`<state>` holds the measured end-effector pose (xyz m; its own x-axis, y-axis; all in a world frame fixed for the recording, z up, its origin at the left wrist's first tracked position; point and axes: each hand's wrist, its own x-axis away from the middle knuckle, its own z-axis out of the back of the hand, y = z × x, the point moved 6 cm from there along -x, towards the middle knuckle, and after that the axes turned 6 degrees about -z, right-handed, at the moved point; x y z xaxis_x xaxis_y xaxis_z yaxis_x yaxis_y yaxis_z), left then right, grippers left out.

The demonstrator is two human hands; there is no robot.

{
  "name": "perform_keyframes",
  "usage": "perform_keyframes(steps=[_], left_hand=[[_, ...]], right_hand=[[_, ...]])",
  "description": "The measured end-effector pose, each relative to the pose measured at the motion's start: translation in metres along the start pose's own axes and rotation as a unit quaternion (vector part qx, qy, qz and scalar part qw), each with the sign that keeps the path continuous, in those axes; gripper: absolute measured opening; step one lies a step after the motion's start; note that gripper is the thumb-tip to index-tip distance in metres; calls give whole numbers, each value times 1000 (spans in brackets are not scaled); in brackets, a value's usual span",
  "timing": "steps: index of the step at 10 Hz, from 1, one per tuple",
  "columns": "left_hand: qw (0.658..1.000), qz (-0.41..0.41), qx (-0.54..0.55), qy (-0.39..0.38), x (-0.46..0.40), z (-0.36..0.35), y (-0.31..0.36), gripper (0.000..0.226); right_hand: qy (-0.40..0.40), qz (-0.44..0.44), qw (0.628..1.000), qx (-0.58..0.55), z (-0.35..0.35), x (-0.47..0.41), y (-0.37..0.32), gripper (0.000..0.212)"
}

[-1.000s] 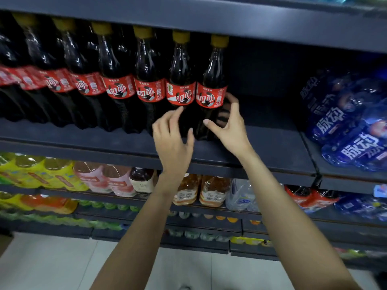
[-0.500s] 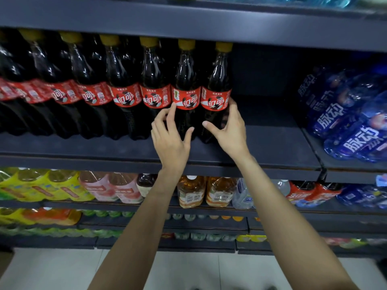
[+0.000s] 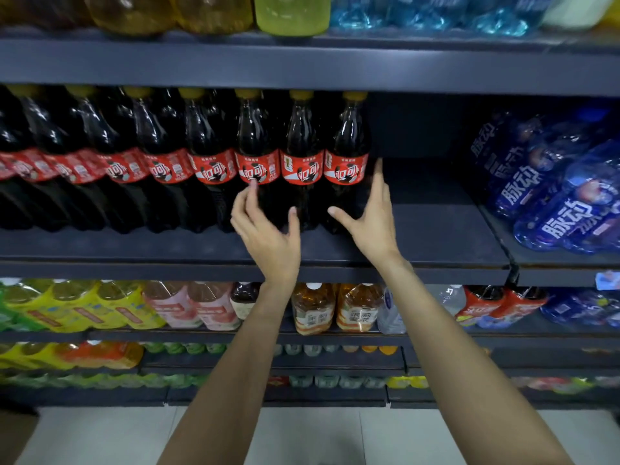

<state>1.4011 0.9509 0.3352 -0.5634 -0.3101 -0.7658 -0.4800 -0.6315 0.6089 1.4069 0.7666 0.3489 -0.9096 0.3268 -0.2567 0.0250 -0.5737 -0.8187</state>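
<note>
I'm holding my R hand [image 3: 372, 226] open, fingers straight beside the end cola bottle [image 3: 347, 139], L hand [image 3: 268, 233] loose in front, both gripping nothing.

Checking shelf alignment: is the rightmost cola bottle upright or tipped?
Upright: the rightmost cola bottle stands with its base on the shelf and its yellow cap straight above.

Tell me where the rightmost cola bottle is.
Head view: the rightmost cola bottle stands right of centre on the middle shelf, ending its row, the right hand at its side.
</note>
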Motion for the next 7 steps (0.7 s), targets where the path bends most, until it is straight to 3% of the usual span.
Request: perform_keyframes(steps=[1,2,5,7], left_hand=[[996,84,23,8,-2,6,-12,65],[994,109,15,-2,-1,0,-14,65],[987,129,-10,-97,4,-8,-9,86],[969,153,-28,-194,10,18,10,88]], right_hand=[[30,25,999,-24,1,16,-5,99],[12,55,998,-22,-11,27,-11,100],[-67,35,997,26,-14,35,-21,106],[-37,44,992,108,21,65,-36,88]])
